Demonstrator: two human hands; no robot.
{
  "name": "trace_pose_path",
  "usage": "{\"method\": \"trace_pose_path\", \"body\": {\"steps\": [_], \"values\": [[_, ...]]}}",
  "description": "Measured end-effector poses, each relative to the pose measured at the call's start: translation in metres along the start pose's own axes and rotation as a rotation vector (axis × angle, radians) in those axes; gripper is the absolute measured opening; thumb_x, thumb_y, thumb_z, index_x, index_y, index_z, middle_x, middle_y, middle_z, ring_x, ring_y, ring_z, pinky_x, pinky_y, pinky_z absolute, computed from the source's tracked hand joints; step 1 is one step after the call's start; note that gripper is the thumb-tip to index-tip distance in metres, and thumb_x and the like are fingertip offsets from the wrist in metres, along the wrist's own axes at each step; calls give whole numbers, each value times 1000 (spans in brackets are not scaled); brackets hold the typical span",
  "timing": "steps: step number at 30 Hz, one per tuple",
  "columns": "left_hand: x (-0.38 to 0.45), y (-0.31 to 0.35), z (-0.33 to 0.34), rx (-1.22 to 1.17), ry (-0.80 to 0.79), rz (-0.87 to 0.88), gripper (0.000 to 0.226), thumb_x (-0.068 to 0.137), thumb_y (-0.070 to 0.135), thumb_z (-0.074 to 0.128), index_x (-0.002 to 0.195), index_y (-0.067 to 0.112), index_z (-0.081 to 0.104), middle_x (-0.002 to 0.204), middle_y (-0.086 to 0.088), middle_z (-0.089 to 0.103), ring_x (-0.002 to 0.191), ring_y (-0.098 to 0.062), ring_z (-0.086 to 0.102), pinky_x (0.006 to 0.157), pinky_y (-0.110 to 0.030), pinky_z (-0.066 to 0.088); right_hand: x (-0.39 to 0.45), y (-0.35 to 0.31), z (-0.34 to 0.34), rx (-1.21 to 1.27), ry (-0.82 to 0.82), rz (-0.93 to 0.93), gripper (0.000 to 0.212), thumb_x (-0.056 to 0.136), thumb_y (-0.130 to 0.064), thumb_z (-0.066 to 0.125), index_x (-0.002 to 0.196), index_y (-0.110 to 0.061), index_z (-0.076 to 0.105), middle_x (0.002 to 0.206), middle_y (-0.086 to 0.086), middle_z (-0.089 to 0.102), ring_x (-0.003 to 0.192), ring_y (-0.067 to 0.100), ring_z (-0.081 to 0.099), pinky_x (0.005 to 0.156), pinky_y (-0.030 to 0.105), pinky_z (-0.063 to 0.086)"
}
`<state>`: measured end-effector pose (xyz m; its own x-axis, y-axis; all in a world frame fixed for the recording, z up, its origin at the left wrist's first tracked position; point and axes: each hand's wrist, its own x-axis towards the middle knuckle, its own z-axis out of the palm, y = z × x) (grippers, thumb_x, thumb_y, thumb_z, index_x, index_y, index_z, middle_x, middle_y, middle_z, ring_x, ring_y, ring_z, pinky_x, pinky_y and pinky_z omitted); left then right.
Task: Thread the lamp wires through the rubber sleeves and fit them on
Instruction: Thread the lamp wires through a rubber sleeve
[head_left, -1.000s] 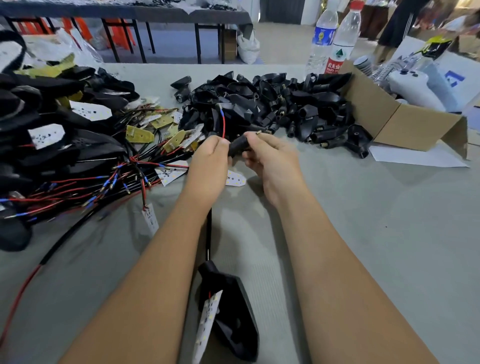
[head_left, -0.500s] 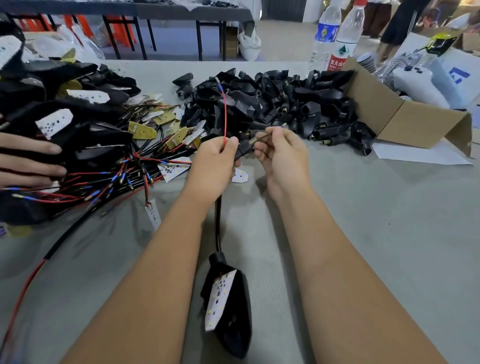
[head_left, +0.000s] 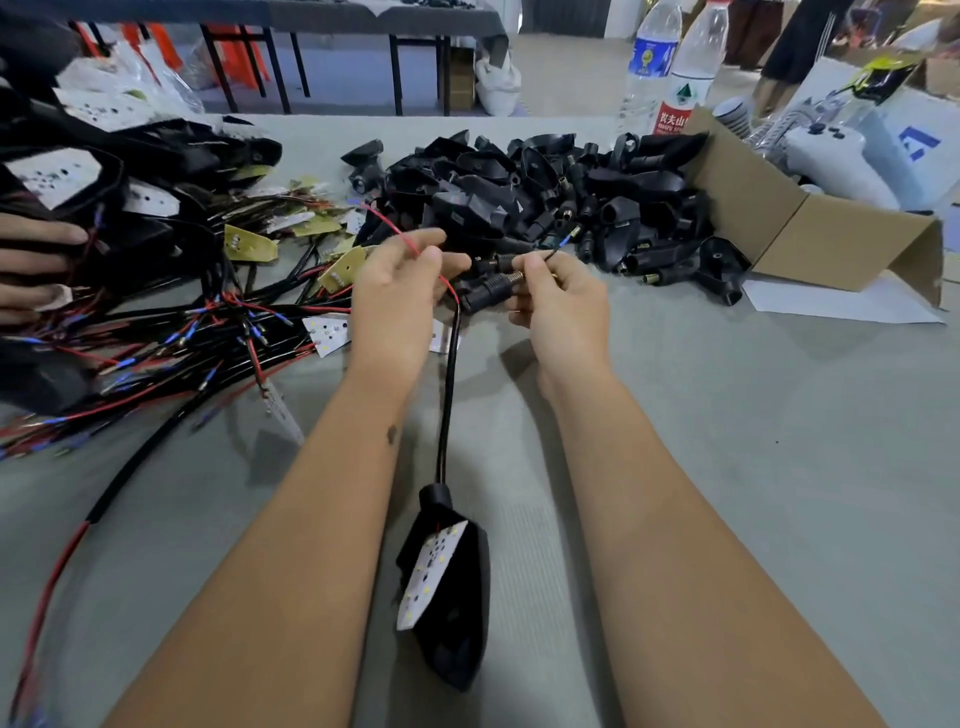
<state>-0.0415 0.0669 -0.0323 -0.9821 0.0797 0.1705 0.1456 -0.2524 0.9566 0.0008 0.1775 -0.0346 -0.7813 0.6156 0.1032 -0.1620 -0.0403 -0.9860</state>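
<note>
A black lamp housing (head_left: 457, 597) with a white LED board lies on the grey table between my forearms. Its black cable (head_left: 448, 395) runs up to my hands. My left hand (head_left: 400, 296) pinches the red wire (head_left: 402, 236), which arcs up and left. My right hand (head_left: 563, 304) grips a black rubber sleeve (head_left: 485, 296) with a threaded metal end, and a thin black wire with a blue tip (head_left: 556, 249) sticks out above its fingers. The two hands are close together, just in front of the sleeve pile.
A heap of black rubber sleeves (head_left: 561, 202) lies behind my hands, beside an open cardboard box (head_left: 810, 228). Lamp housings, boards and red-black wires (head_left: 171, 322) cover the left, where another person's hand (head_left: 31, 265) reaches in. Two water bottles (head_left: 670, 67) stand at the back.
The red wire has swung from upright to leaning left. The thin black wire now pokes out beyond my right hand's fingers. The lamp housing has shifted slightly on the table.
</note>
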Motion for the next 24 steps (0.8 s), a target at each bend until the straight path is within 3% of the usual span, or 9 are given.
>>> {"method": "trace_pose_path", "body": {"steps": [3,5,10,13,17,21,24], "values": [[3,5,-7,-317,9,-56,20,105,14,40,105,15,60,66,2,67,72,-14,67,78,-30,57,0,0,0,-54,42,-8,25,100,-10,46,80,-14,60,71,1,59,51,8,53,51,17,44],[7,5,-15,-375,29,-59,25,106,21,38,107,13,62,61,4,58,64,-12,61,72,-29,56,2,1,0,-54,53,-9,24,100,-11,46,82,-13,60,74,3,60,53,11,52,52,19,42],[7,-1,-15,60,4,65,24,107,22,33,104,21,57,46,12,43,45,-6,43,54,-27,41,0,0,1,-12,-6,-9,24,101,-13,45,83,-14,60,76,3,69,51,9,52,48,16,40],[3,-3,-9,194,-32,73,19,105,25,33,94,22,47,44,12,40,42,-7,35,46,-25,32,-2,0,3,-51,-86,-29,25,102,-16,44,84,-17,61,75,2,73,54,4,59,46,12,40],[1,-5,-6,98,-84,21,23,106,21,33,88,18,46,46,12,35,42,-7,29,43,-21,29,-1,2,4,-111,-203,3,21,102,-24,46,90,-21,63,76,-1,74,66,8,64,51,19,47],[4,-6,-6,-15,-35,16,24,106,19,33,87,18,48,50,10,31,45,-7,28,44,-19,32,1,2,1,-43,-426,58,4,92,-10,64,93,-13,67,77,4,66,67,13,62,63,25,52],[4,-6,-5,-68,-9,15,25,106,19,34,86,17,48,49,11,32,44,-7,30,45,-19,35,0,2,-2,-135,-539,32,21,83,3,70,98,-11,67,76,1,64,65,6,58,62,17,47]]}}
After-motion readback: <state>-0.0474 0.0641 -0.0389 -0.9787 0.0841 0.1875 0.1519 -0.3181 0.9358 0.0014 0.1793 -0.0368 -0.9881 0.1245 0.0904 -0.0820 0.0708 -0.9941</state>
